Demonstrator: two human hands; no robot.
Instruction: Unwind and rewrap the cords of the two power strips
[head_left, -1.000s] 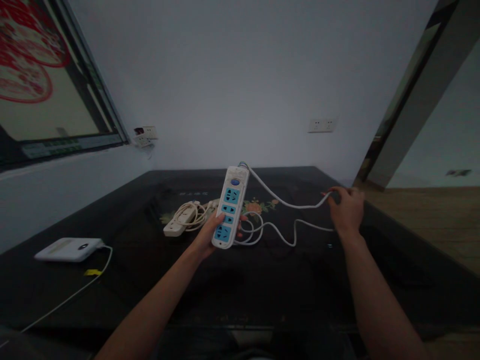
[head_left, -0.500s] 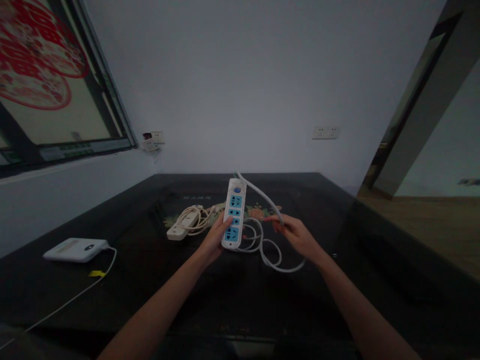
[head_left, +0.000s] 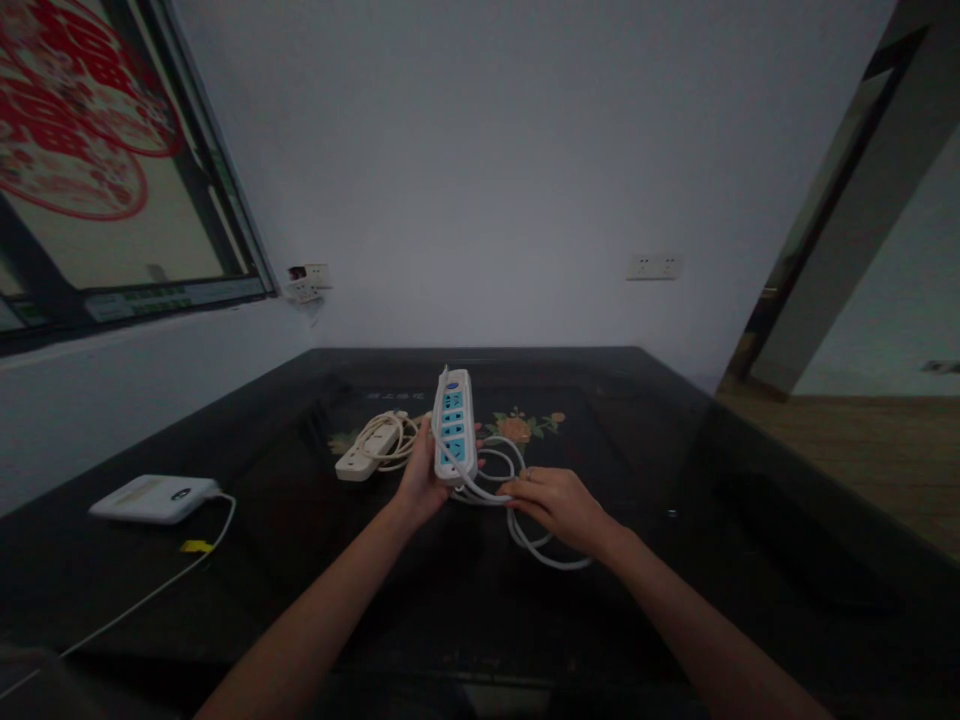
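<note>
A white power strip point(head_left: 465, 425) with blue sockets is held up, tilted, above the dark table. My left hand point(head_left: 421, 475) is wrapped round it from the left and below, some fingertips showing at its right edge. Its white cord point(head_left: 487, 494) runs down along the left side of the strip's face and across to the right. My right hand point(head_left: 559, 505) pinches that cord just right of the strip's lower end. More loops of cord point(head_left: 551, 562) hang or lie below and behind my right hand; I cannot tell which parts touch the table.
Left of my left hand lies a second power strip point(head_left: 358, 464) with its cream cord coiled on it. A white box-like device point(head_left: 154, 499) with a cable and a yellow scrap point(head_left: 196, 547) lie farther left. Wall sockets point(head_left: 654, 267) are behind the black table point(head_left: 630, 400).
The power strip has tipped and shifted slightly left. My right hand has moved left and down, drawing the cord across the strip's face, where it earlier arched out to the right.
</note>
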